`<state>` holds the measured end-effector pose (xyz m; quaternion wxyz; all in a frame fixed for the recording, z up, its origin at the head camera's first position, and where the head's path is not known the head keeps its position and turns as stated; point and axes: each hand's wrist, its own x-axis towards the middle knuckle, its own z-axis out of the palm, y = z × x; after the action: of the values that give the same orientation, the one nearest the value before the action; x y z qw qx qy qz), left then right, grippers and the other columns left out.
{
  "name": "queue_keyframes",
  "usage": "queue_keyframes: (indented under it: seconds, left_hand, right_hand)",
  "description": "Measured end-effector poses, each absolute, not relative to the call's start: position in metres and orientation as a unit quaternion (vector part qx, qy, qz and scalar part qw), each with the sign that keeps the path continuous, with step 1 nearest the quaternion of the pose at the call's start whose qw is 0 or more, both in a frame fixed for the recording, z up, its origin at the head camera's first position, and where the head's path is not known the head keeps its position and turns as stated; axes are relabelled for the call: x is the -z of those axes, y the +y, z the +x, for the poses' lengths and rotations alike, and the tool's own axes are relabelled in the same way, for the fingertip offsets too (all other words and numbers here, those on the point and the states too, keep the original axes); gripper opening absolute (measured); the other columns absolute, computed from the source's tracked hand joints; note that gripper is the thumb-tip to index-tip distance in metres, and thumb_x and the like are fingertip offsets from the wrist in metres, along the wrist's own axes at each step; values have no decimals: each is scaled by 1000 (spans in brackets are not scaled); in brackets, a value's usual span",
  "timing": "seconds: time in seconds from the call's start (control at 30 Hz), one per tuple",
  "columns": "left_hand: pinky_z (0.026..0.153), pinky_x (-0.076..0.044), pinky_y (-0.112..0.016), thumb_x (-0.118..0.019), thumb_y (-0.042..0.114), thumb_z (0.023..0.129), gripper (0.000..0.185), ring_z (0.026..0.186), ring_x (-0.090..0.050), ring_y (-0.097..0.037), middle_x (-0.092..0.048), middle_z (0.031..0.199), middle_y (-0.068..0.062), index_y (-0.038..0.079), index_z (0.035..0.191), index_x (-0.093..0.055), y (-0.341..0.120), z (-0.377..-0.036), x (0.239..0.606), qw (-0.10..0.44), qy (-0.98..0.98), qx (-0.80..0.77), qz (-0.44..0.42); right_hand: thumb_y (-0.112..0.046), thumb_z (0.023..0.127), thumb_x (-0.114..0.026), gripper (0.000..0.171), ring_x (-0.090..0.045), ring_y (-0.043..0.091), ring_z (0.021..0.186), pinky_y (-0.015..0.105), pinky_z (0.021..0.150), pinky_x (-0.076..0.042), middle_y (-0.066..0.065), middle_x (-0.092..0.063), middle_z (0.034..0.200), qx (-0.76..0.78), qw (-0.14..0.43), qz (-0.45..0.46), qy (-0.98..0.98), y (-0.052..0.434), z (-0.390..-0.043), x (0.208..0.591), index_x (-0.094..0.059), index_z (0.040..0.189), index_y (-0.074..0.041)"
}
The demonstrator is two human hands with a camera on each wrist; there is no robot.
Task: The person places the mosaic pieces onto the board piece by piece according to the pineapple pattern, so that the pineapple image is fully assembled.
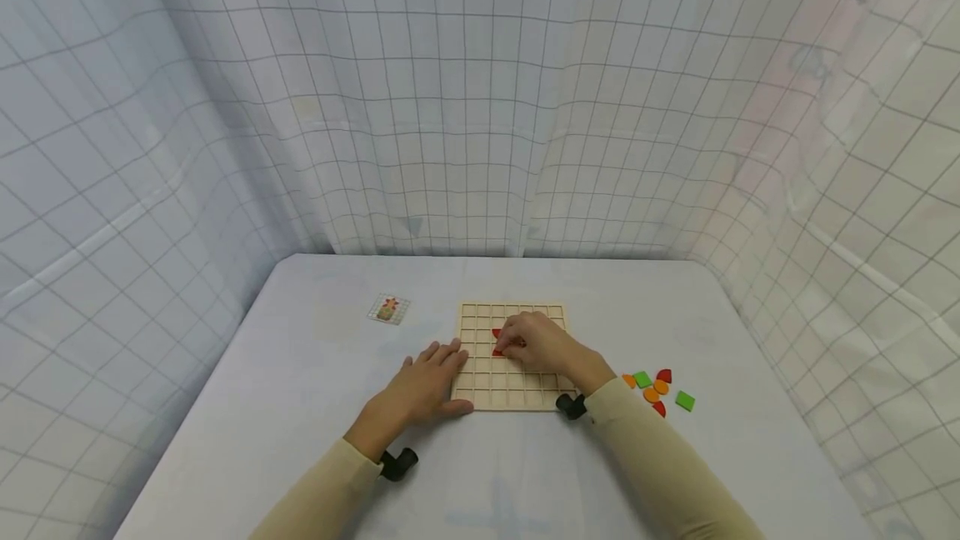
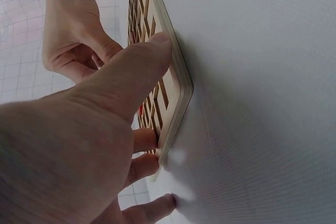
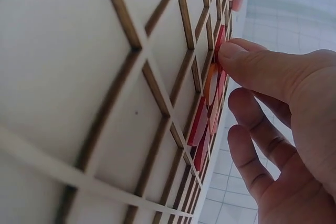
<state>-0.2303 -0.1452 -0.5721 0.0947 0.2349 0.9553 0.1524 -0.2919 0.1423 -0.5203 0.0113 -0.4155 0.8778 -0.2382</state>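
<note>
White checked curtains hang round the pale table (image 1: 300,407). On the left lies a little card (image 1: 388,309). Next, the left hand (image 1: 427,386) rests flat, fingers straight, on the wooden grid board's (image 1: 517,394) edge. The right hand (image 1: 540,344) presses a red piece (image 1: 497,335) into the board with a fingertip. Loose colored pieces (image 1: 656,388) lie on the right.

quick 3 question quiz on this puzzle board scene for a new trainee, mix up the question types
1. True or false: the left hand lies flat at the left edge of the wooden grid board.
2. Multiple choice: the loose coloured pieces lie (A) on the table right of the board, (B) left of the board, (C) in the left hand.
3. Fill in: the right hand touches pieces on the board whose colours are red and ____.

Key
1. True: its fingers are straight, pressing on the board's edge.
2. A.
3. Orange: the right wrist view shows a fingertip on an orange piece among the red pieces.
</note>
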Motion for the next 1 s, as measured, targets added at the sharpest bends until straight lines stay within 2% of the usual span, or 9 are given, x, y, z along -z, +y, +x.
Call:
queue_keyframes:
  seconds: [0.2, 0.33, 0.5, 1.0]
  left_hand:
    - [126, -41, -88, -86, 59, 103, 97, 172, -41, -55, -41, 189, -19, 6, 174, -50, -136, -214, 530, 117, 954, -158, 226]
    - [126, -40, -89, -86, 54, 104, 93, 171, -41, -56, -42, 188, -20, 3, 173, -50, -133, -208, 517, 118, 955, -160, 221]
    - [125, -40, -89, -89, 50, 103, 92, 171, -41, -56, -42, 187, -21, 2, 172, -51, -131, -204, 511, 122, 955, -162, 218]
    - [129, -39, -87, -88, 53, 103, 94, 174, -39, -53, -39, 190, -19, 4, 174, -50, -128, -205, 513, 130, 959, -155, 201]
  right_hand:
    - [-8, 106, -86, 9, -84, 25, 115, 40, 101, -69, 4, -88, 121, 247, 1, -407, 880, 147, -288, 514, -92, 112, -10]
    - [-9, 105, -88, 6, -83, 21, 106, 35, 94, -68, 3, -88, 117, 252, -5, -388, 887, 154, -281, 509, -92, 109, -11]
    - [-8, 105, -88, 6, -81, 17, 101, 31, 90, -67, 1, -88, 112, 260, -8, -362, 895, 169, -269, 506, -91, 109, -11]
    - [-11, 102, -90, 10, -71, 7, 92, 28, 80, -62, -4, -85, 113, 246, -20, -260, 933, 244, -240, 510, -90, 111, -15]
